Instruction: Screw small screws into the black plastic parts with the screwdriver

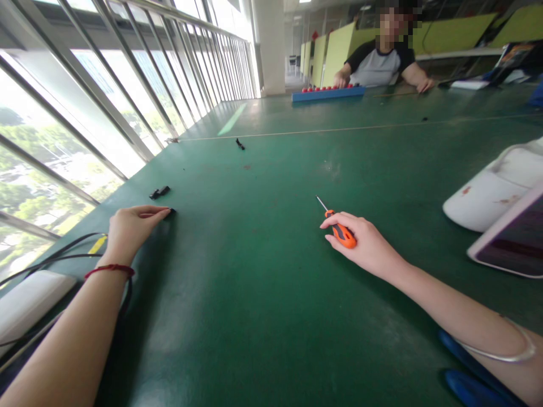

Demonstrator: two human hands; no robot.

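Observation:
My left hand (133,226), with a red cord bracelet at the wrist, pinches a small black piece (171,212) at the left side of the green table (254,282). The fingertips hide most of that piece, so its kind is unclear. Just beyond these fingers lies a small black part (159,193). On the right, my right hand (360,237) is closed around a screwdriver (344,236) with an orange and black handle. Its thin metal shaft points forward and slightly left, low over the tabletop.
Metal railings (169,73) run along the left edge. Another black piece (240,144) lies farther off. Cables and a white box (34,299) are at lower left. A white container (487,186) and a tablet-like device (513,237) stand right. Across sits a person behind a blue rack (328,96).

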